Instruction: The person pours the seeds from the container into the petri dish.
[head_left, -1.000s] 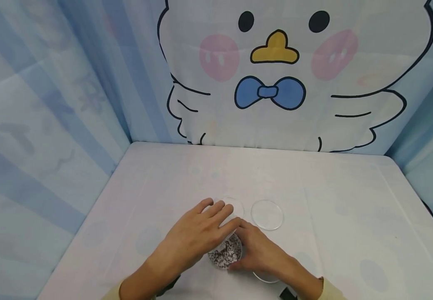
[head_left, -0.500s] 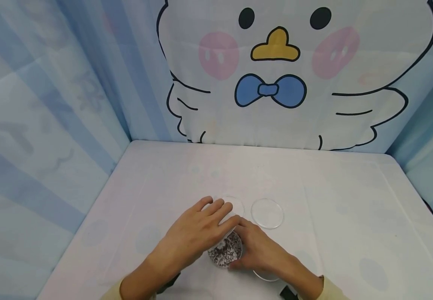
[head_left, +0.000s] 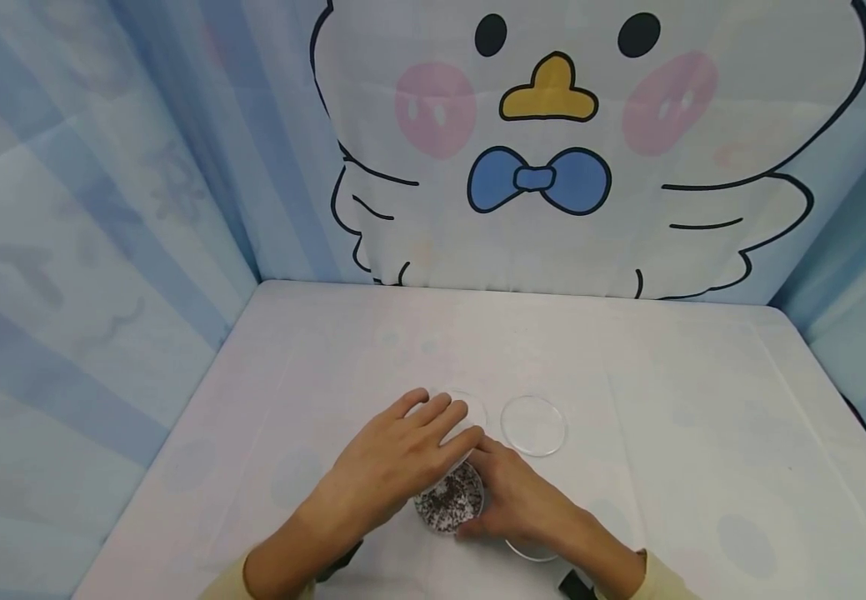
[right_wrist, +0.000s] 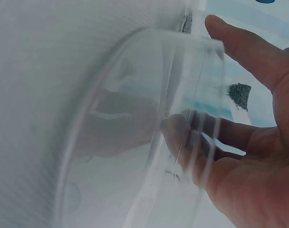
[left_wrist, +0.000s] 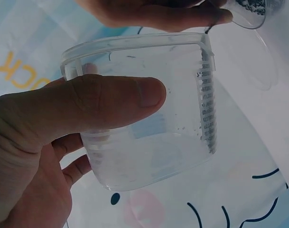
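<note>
My left hand [head_left: 402, 450] holds a clear plastic tub [left_wrist: 149, 156], its thumb across one wall and fingers behind. Dark specks and granules cling along one side of the tub, which is tilted in the left wrist view. In the head view the hand hides most of it. Just to the right and below, a clear round cup [head_left: 449, 502] shows a mix of black and white granules. My right hand [head_left: 518, 496] grips this cup from its right side, thumb at the near edge. The two hands meet or overlap above the cup.
A clear round rim [head_left: 533, 427] lies behind the right hand, and another faint one [head_left: 478, 407] is partly behind the left fingers. Under the right wrist shows part of a third rim [head_left: 530, 553]. Printed fabric [head_left: 538, 250] stands behind the white table [head_left: 703, 417].
Both hands stay in place, apart from a slight shift of the head view. The pattern of black and white granules in the cup looks a little different.
</note>
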Available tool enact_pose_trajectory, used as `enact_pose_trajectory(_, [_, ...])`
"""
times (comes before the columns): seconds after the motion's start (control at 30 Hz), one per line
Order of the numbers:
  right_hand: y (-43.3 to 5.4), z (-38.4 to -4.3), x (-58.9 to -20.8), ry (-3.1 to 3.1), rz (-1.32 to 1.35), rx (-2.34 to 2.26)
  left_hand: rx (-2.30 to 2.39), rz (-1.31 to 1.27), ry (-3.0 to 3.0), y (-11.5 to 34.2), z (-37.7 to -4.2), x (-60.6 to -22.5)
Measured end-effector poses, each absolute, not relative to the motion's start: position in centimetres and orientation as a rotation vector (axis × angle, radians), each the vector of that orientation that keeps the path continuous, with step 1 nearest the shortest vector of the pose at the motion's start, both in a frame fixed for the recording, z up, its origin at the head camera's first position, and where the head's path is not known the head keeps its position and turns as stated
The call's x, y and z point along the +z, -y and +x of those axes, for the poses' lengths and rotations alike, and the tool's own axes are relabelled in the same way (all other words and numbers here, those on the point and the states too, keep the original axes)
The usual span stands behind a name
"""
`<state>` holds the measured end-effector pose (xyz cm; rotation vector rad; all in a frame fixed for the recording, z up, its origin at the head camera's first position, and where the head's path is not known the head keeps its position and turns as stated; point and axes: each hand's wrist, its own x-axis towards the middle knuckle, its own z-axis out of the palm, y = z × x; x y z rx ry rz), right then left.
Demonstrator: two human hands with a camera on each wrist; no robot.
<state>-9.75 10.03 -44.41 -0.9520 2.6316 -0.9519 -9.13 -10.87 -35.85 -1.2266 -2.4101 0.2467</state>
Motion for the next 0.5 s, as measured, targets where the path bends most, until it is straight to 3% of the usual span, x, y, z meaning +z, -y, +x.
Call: enact_pose_trajectory(0.5, [-10.19, -9.61, -44.25, -2.589, -0.849, -0.993, 0.235, -1.260, 2.437, 10.17, -8.70, -35.50])
